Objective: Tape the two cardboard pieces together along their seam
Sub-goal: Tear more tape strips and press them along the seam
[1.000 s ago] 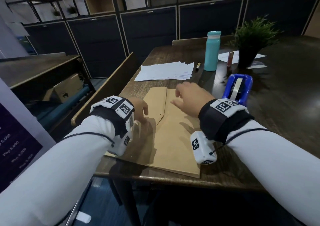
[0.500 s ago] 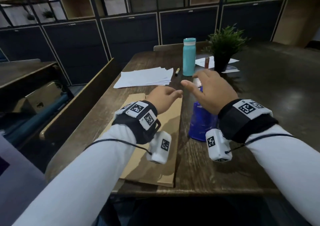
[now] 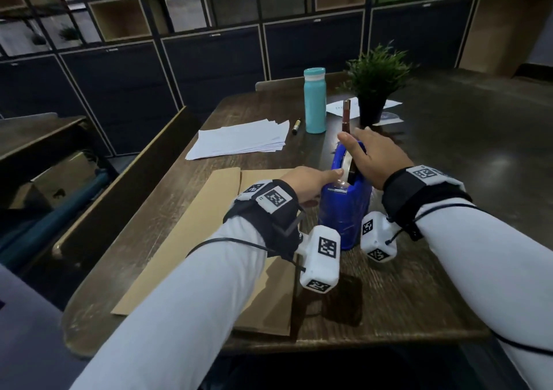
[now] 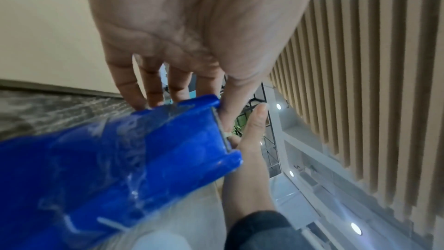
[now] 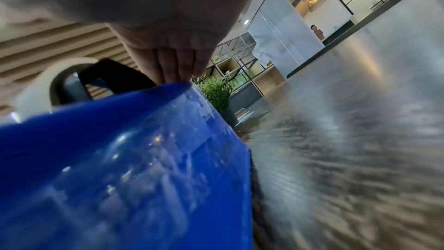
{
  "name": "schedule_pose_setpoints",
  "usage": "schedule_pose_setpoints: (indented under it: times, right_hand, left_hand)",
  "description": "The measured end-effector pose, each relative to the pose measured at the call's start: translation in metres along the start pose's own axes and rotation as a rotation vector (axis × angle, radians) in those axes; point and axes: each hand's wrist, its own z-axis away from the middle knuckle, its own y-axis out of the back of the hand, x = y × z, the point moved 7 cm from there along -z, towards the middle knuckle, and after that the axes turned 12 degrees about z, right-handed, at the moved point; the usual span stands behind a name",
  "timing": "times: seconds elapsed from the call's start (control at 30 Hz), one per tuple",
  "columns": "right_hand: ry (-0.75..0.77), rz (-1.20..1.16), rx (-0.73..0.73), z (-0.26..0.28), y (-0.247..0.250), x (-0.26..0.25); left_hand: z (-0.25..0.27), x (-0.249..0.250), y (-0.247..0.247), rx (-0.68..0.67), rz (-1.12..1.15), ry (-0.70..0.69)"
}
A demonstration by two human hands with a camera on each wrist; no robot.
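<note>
A blue tape dispenser (image 3: 344, 207) stands on the dark wooden table (image 3: 419, 270), just right of the two cardboard pieces (image 3: 209, 240), which lie flat side by side with their seam running away from the person, and no tape shows on it. The right hand (image 3: 377, 157) lies over the top of the dispenser with its fingers curled down around the body and the roll of tape (image 3: 348, 168), thumb on the near left side; in the right wrist view the fingers (image 5: 173, 67) are pressed together against the blue upper edge. The left hand (image 3: 311, 181) reaches in from the cardboard side, its thumb extended to the cutter end of the dispenser, while the left wrist view shows the other fingers (image 4: 153, 86) going down behind the blue body; whether the thumb already pinches the tape end cannot be told. Farther back stand a teal bottle (image 3: 314, 100), a small potted plant (image 3: 372, 90), a stack of white paper sheets (image 3: 239, 141) and a marker (image 3: 296, 126); a brown stick-like object (image 3: 346, 117) rises behind the dispenser. Writing on the sheets beside the plant is too small to read. The only legible markings are the black-and-white square codes on the wrist bands (image 3: 275, 198) and camera housings.
</note>
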Motion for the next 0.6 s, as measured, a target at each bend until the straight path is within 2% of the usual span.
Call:
schedule_pose_setpoints:
  times: [0.13, 0.4, 0.5, 0.6]
  right_hand:
    - [-0.014, 0.029, 0.039, 0.001, -0.005, 0.002]
    - [-0.069, 0.028, 0.083, 0.002, -0.004, 0.005]
    - [-0.084, 0.017, 0.080, 0.003, -0.004, 0.005]
    - [-0.095, 0.011, 0.085, 0.003, -0.003, 0.006]
  left_hand:
    - [-0.005, -0.005, -0.001, -0.002, 0.078, 0.055]
    - [0.000, -0.006, -0.006, -0.025, 0.277, 0.052]
    - [0.007, 0.002, 0.000, 0.005, 0.356, 0.019]
    - [0.007, 0.012, 0.006, 0.021, 0.327, -0.025]
